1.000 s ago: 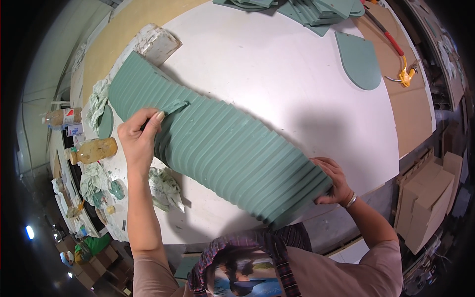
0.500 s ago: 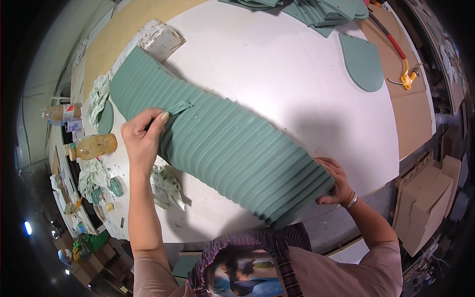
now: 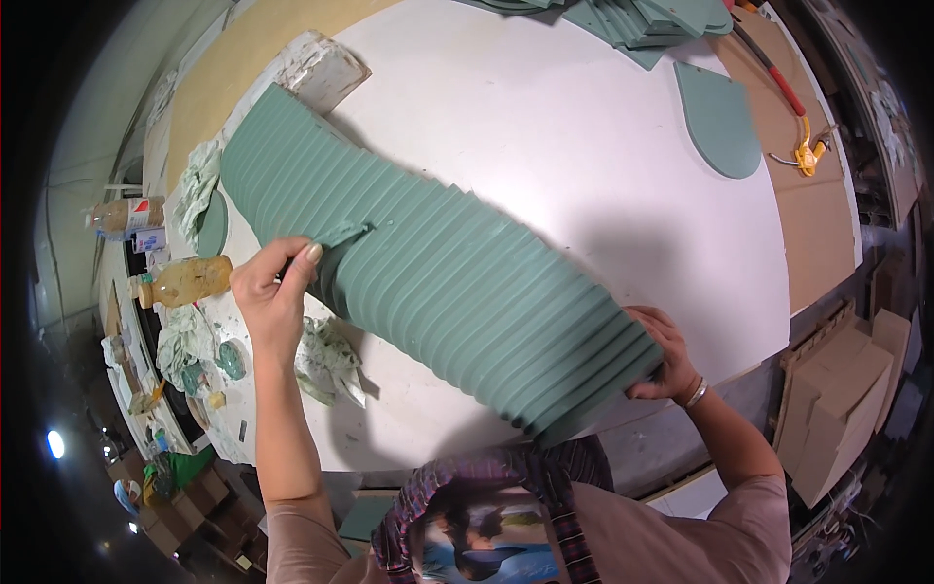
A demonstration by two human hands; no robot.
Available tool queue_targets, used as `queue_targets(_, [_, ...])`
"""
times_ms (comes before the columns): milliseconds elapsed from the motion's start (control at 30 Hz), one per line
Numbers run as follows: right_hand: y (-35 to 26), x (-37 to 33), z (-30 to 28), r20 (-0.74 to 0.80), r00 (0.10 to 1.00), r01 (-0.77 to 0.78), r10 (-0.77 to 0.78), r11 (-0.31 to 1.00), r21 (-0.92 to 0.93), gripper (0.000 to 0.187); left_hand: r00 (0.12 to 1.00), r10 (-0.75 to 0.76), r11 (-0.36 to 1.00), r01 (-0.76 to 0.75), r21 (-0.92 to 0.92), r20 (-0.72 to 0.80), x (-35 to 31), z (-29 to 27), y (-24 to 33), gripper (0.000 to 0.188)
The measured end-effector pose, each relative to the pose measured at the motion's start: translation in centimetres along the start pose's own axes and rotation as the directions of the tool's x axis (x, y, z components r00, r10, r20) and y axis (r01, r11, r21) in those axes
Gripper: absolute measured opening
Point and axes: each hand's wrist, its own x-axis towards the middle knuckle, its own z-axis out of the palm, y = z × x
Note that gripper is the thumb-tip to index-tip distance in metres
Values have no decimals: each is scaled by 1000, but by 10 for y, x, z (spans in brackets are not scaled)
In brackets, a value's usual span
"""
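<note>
A long row of green rounded-end panels [image 3: 467,292], packed face to face, lies slantwise across the white table [image 3: 545,127]. My left hand [image 3: 274,290] is at the row's near long side, pinching a limp green strip [image 3: 341,235] between thumb and fingers. The strip's far end reaches onto the panels' edges, where a dark gap shows beneath it. At the row's right end, my right hand [image 3: 666,355] is wrapped round the last panels, its palm side hidden. A paint-smeared white block [image 3: 321,73] stands against the far left end.
Crumpled stained cloths [image 3: 331,360] and a bottle of yellowish liquid [image 3: 195,282] are at the left. More green panels [image 3: 642,24] are piled at the back, with a single panel [image 3: 718,122] at the right. A red-and-yellow tool [image 3: 806,156] lies on brown board.
My left hand has moved slightly left and towards me, drawing the green strip with it. The dark gap beside it looks wider. My right hand keeps its hold on the row's end.
</note>
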Motion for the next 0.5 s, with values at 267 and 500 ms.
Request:
queue_targets(267, [0,-1,2,0,1000,-11,11,1000,3,95,984,-140,989,134,-64,-109,-33,-26,-24,13])
queue_targets(500, [4,-3,4,-2,1000,-9,9,1000,-4,94,970,-210,973,195,-121,-123,-47,-25,-41,14])
